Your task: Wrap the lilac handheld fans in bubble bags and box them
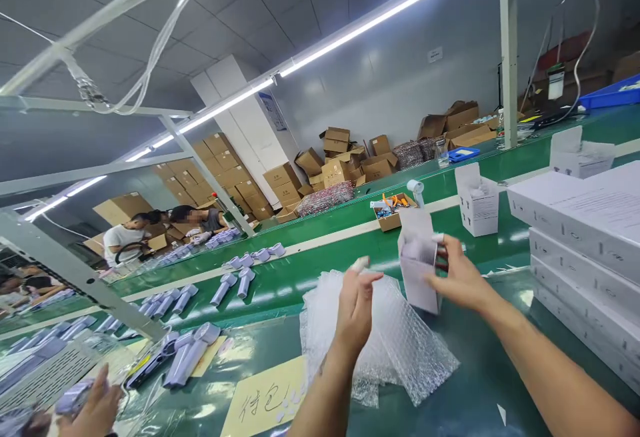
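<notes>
My right hand [457, 273] grips a small white carton [420, 290] from its right side. The carton's top flap stands up, and a bubble-wrapped item shows in its mouth. My left hand [356, 307] is raised just left of the carton, fingers apart, with nothing visible in it. White covers sit on some of my fingertips. Beneath my left hand lies a stack of clear bubble-wrap bags [400, 350] on the green table. Beside my left forearm is a yellow paper sheet [265, 397] with handwriting and small white pieces on it.
Flat white boxes [590, 277] are stacked at right. Another open white carton [477, 203] stands behind. A cardboard tray [393, 220] holds orange and blue parts. Pale purple handheld devices [193, 353] lie to the left. Another person's hand [95, 407] is at lower left near one device.
</notes>
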A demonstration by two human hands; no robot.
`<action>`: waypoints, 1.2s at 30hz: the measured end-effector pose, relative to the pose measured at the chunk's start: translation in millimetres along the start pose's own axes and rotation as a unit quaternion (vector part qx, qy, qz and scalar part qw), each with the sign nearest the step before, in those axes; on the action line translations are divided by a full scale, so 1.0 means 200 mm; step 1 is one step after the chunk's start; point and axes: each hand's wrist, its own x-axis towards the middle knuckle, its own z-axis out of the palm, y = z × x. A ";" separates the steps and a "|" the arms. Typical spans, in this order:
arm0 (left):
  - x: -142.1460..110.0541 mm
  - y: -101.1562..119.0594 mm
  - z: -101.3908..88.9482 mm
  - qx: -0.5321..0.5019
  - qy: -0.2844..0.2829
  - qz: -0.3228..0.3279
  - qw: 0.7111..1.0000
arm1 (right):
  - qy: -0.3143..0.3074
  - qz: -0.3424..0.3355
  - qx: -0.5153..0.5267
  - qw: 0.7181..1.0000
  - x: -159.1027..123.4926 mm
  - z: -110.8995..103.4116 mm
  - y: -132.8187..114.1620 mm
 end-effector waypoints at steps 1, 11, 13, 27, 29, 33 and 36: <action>-0.08 -0.02 0.02 -0.019 0.011 -0.016 1.000 | 0.001 0.007 0.025 1.000 0.10 -0.01 0.00; -0.44 -0.23 0.14 0.159 -0.287 0.124 0.937 | -0.092 0.062 0.057 0.992 0.78 0.19 0.29; -0.38 -0.25 0.00 0.168 -0.278 0.111 0.939 | -0.105 0.072 0.052 0.991 0.80 0.20 0.34; -0.56 -0.35 -0.21 0.294 0.032 0.040 0.955 | -0.246 0.108 -0.158 0.950 0.11 0.02 0.23; -0.57 -0.46 -0.45 0.364 0.151 -0.118 0.911 | -0.292 0.047 -0.179 0.938 -0.12 0.03 0.33; -0.57 -0.65 -0.72 0.468 0.112 -0.317 0.818 | -0.347 0.024 -0.162 0.923 -0.49 0.15 0.44; -0.57 -0.73 -0.72 0.483 0.068 -0.361 0.795 | -0.361 0.052 -0.147 0.919 -0.61 0.21 0.37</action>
